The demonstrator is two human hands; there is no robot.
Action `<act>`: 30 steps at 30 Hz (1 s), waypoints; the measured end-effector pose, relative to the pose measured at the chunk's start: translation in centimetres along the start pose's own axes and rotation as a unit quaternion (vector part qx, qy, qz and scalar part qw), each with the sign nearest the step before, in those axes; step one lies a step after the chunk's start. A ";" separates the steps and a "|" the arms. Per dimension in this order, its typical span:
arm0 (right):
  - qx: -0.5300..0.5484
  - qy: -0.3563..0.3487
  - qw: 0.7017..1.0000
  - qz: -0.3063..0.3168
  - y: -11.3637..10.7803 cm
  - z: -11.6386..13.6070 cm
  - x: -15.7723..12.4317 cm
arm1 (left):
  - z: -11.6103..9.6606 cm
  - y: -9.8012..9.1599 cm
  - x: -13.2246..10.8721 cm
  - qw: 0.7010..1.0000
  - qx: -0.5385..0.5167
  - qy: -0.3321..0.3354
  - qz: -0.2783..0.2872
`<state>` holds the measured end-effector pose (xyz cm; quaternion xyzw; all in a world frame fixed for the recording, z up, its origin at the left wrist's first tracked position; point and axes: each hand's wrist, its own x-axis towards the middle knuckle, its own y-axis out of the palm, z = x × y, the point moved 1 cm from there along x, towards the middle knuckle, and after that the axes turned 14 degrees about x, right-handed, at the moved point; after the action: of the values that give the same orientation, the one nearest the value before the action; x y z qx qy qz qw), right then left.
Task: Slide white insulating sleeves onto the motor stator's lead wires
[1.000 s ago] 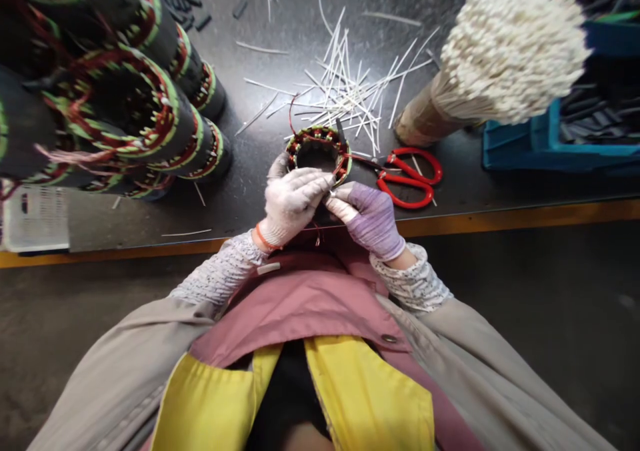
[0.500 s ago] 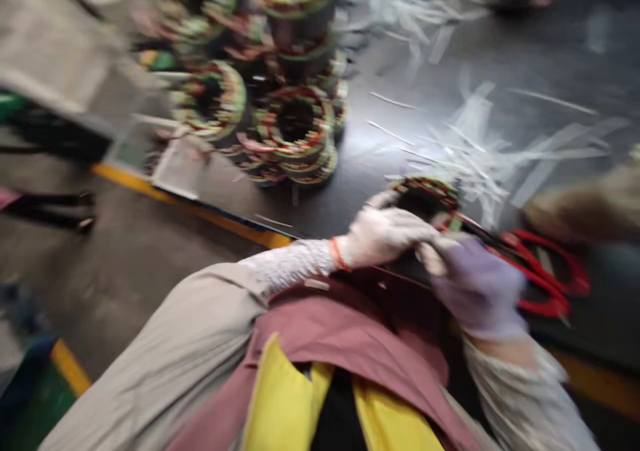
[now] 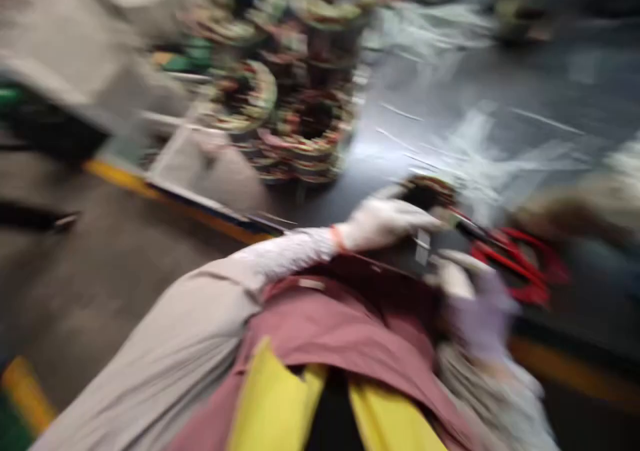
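The picture is smeared by motion. My left hand (image 3: 383, 223), in a white glove, lies over the near side of a round wound stator (image 3: 429, 191) with red and green windings at the bench's front edge. My right hand (image 3: 473, 294), in a purple glove, sits a little nearer me and to the right of the stator, apart from the left hand. A short pale piece (image 3: 423, 248) shows between the two hands; I cannot make out which hand has it. The fingers of both hands are blurred.
A stack of similar stators (image 3: 305, 111) stands at the back left of the dark bench. Red-handled scissors (image 3: 515, 261) lie right of the stator. White strips (image 3: 480, 151) are scattered behind it. The bench has a yellow front edge (image 3: 125, 178).
The view has swung to the left and blurred. My right hand has drawn back from the stator toward me; my left hand stays on it.
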<state>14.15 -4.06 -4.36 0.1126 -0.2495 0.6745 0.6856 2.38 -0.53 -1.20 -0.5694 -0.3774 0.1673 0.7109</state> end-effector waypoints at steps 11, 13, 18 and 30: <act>-0.410 -0.264 0.873 0.018 -3.8 -0.1 -1.0 | 2.7 4.4 -0.7 0.974 -0.120 0.002 -0.193; -0.411 -0.250 0.873 0.075 -4.3 0.7 0.0 | 2.9 4.2 -0.6 0.980 -0.117 0.016 -0.160; -0.347 -0.191 0.895 0.206 -6.1 4.4 -1.3 | 4.1 3.2 -0.3 0.987 -0.139 0.006 -0.077; 0.231 0.214 0.949 0.015 -3.8 2.1 6.4 | 3.3 0.9 0.7 0.987 -0.071 0.123 0.074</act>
<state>17.23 0.20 1.24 0.1174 0.0640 0.7319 0.6682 0.61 2.40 -1.59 -0.6614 -0.2549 0.1211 0.6949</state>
